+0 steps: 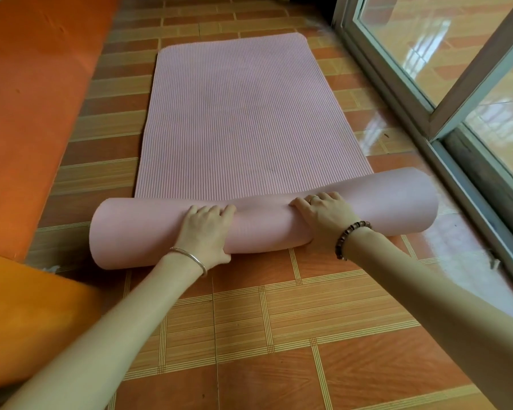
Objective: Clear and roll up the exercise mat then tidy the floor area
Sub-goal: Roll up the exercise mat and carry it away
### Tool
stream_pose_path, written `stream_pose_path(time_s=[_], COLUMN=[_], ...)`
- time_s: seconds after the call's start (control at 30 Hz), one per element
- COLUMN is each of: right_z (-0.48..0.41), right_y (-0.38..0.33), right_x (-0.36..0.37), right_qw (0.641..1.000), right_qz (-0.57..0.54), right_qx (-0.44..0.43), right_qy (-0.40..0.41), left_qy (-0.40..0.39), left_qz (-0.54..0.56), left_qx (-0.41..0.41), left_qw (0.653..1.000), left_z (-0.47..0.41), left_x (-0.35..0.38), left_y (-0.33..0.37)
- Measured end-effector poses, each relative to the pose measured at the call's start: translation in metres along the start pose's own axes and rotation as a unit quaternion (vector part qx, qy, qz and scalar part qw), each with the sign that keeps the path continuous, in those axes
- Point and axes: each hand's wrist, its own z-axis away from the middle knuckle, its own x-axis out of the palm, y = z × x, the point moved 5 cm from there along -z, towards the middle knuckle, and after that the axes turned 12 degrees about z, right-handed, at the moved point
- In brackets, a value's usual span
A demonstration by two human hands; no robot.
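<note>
Closest to me is the shiny orange-brown tiled floor (279, 335), with stripy yellow lines across it. My two bare arms reach out over the tiles. Down by my left arm there is a blurry orange shape (27, 321), and I cannot tell what it is.

On my left wrist sits a thin silver bangle (190, 257). On my right wrist sits a bracelet of dark brown beads (350, 238).

My left hand (206, 232) holds the pink foam exercise mat (243, 113). Its fingers curl over the top of the roll (397, 202), and the thumb tucks under the near side. My right hand (323, 220) is on the roll too, near the left one, with its fingers bent over the top. I cannot see that thumb. A small ring (314, 198) is on one finger. The roll is squashed in a bit where my hands push.

The roll is fat and smooth and lies across the floor. Its left end is closer to me than its right end. Past it, the rest of the mat lies flat on the tiles, with thin ridges running along it. The far end has round corners.

On the left, a rough orange wall (27, 113) runs along, with a strip of tiles between it and the mat. On the right is a sliding glass door (421, 34) with a grey frame, near the right end of the roll.
</note>
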Motion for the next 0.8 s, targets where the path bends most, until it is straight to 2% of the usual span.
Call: stream_pose_path(time_s=[0.2,0.33,0.4,0.5,0.63,0.73,0.8], right_z=[0.024,0.029,0.032,0.039,0.039,0.035,0.030], right_y=[0.001,0.007,0.014,0.023,0.018,0.007,0.001], right_x=[-0.007,-0.022,-0.030,-0.041,-0.042,-0.034,-0.025], right_qw=[0.994,0.996,0.998,0.995,0.974,0.957,0.960], right_qz=[-0.055,-0.061,-0.055,-0.047,-0.064,-0.112,-0.126], right_qx=[-0.041,-0.026,-0.008,0.030,0.099,0.115,0.104], right_qy=[-0.090,-0.064,-0.024,0.077,0.194,0.243,0.227], left_qy=[-0.069,-0.050,-0.007,0.113,0.248,0.284,0.282], left_qz=[0.045,0.056,0.063,0.055,0.079,0.088,0.089], left_qx=[0.024,0.029,0.027,0.026,0.021,0.025,0.026], left_qw=[0.996,0.997,0.998,0.992,0.965,0.954,0.955], left_z=[0.016,0.014,0.017,0.025,0.026,0.022,0.019], left_x=[-0.011,-0.021,-0.030,-0.043,-0.042,-0.032,-0.024], left_y=[0.006,-0.001,-0.005,-0.010,-0.011,-0.010,-0.011])
